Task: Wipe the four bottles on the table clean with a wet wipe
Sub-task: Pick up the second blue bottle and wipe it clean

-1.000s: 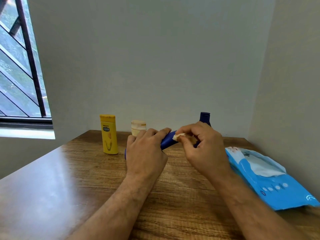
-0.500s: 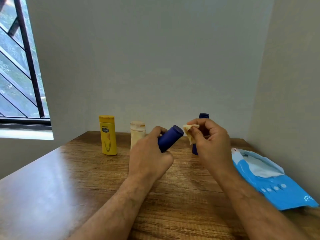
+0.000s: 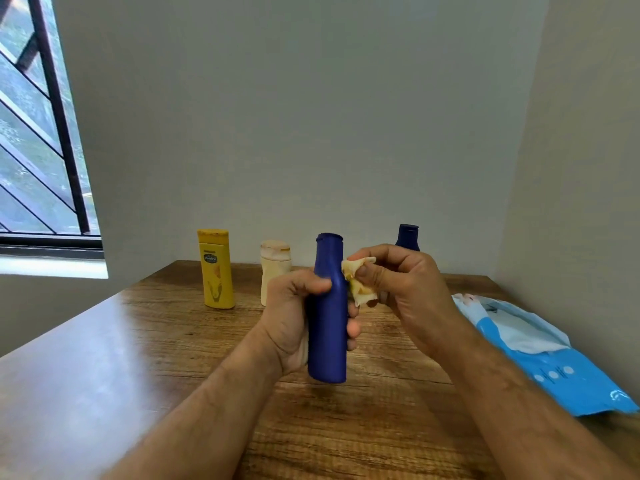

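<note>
Standing upright now at frame centre instead of tilted, the blue bottle [image 3: 327,317] sits gripped in the left hand [image 3: 294,320]. The right hand [image 3: 401,289] pinches the soiled wet wipe [image 3: 358,282] against its neck, so wiping likely continues.

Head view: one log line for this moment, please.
left hand: grips blue bottle upright | right hand: pinches wet wipe at neck | phase: wiping
</note>
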